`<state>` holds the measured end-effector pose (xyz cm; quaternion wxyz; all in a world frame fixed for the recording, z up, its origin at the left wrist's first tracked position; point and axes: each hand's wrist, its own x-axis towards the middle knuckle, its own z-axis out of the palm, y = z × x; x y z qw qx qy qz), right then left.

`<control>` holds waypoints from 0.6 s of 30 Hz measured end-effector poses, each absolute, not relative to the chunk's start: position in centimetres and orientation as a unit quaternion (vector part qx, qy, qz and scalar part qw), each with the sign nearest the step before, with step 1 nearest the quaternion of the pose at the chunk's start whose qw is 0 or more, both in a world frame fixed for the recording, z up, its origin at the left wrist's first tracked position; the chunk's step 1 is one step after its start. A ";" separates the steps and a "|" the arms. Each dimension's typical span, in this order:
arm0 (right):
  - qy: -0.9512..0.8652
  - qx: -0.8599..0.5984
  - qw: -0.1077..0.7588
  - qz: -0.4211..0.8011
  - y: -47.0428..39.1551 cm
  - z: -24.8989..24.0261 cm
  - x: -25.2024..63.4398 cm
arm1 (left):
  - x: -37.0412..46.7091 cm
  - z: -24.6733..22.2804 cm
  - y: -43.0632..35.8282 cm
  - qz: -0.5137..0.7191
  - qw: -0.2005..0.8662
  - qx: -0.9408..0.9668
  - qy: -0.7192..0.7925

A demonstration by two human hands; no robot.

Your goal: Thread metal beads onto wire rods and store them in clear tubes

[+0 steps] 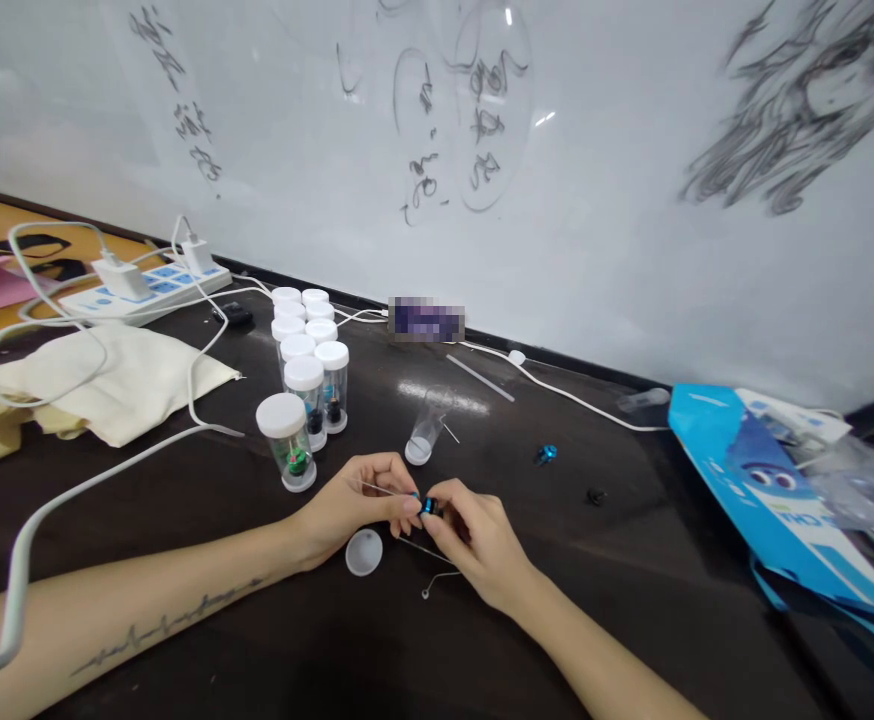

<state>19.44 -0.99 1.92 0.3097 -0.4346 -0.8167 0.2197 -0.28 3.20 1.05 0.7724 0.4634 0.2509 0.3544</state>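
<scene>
Over the dark table, my left hand (369, 500) and my right hand (482, 540) meet fingertip to fingertip. Both pinch a small blue-and-black part (429, 507), too small to name more exactly. A thin stiff wire (377, 487) runs across my left fingers. Below my hands lies another thin wire (426, 592) with a tiny loop at its end. Beside my left wrist is a loose white lid (364, 553). Just beyond my hands stands a clear tube with a white base (419, 450). Farther right lie a small blue part (547, 454) and a small black part (595, 496).
Several clear jars with white lids (282, 414) stand in rows at left. A cream cloth pouch (114, 375), a power strip (174, 280) and a looping white cable (24, 550) lie farther left. A blue bag (729, 470) occupies the right side, before a whiteboard (594, 200).
</scene>
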 end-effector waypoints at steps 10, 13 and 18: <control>-0.812 -0.437 0.328 0.203 -0.9 1.6 19.5 | -0.4 1.1 3.2 0.360 0.771 0.463 0.248; -0.816 -0.432 0.325 0.204 -0.9 1.6 19.5 | -0.4 1.2 3.1 0.354 0.773 0.463 0.252; -0.826 -0.430 0.310 0.192 -1.0 1.7 19.5 | -0.3 1.2 3.1 0.346 0.773 0.466 0.255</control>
